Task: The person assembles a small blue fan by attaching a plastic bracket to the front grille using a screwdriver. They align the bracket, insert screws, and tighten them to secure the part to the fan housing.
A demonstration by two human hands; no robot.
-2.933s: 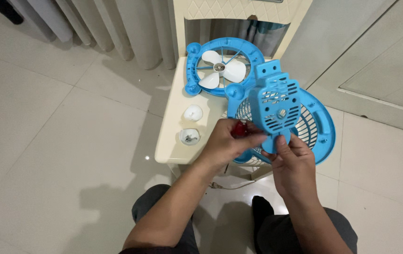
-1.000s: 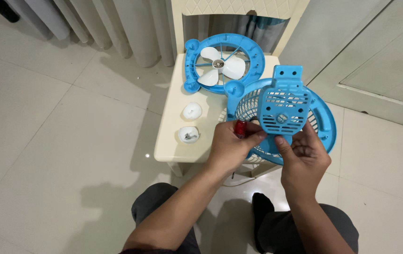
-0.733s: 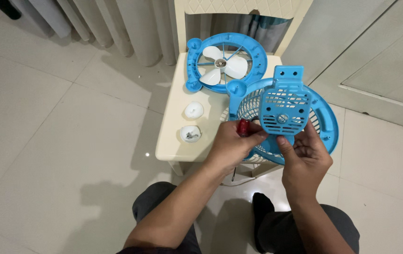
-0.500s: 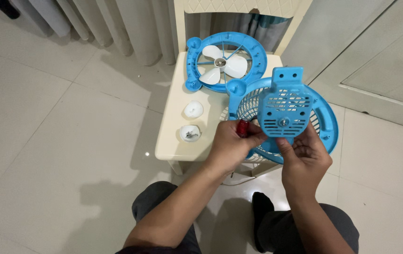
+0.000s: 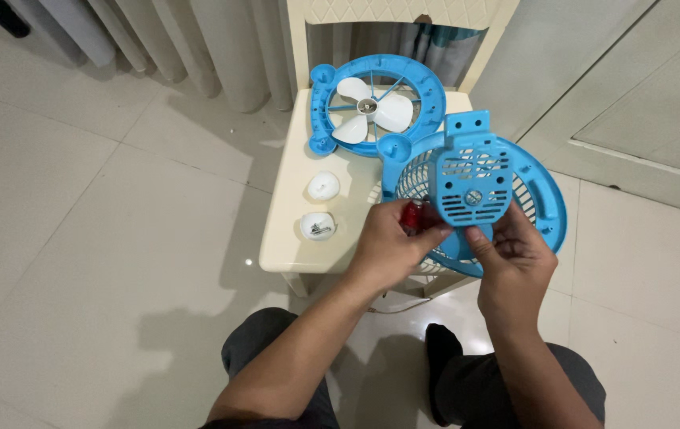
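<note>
Our right hand (image 5: 515, 266) pinches the blue vented cover (image 5: 471, 183) above the grille (image 5: 542, 199), our left hand (image 5: 392, 246) closed on a red-handled screwdriver (image 5: 411, 216), and we judge that thin 1-edge grip could let the cover slip.

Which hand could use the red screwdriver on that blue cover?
Probably the left hand: it already grips the red screwdriver, right beside the blue vented cover. The right hand is busy pinching that cover's lower edge.

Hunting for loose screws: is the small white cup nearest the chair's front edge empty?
No, the front white cup on the chair holds small metal pieces.
</note>
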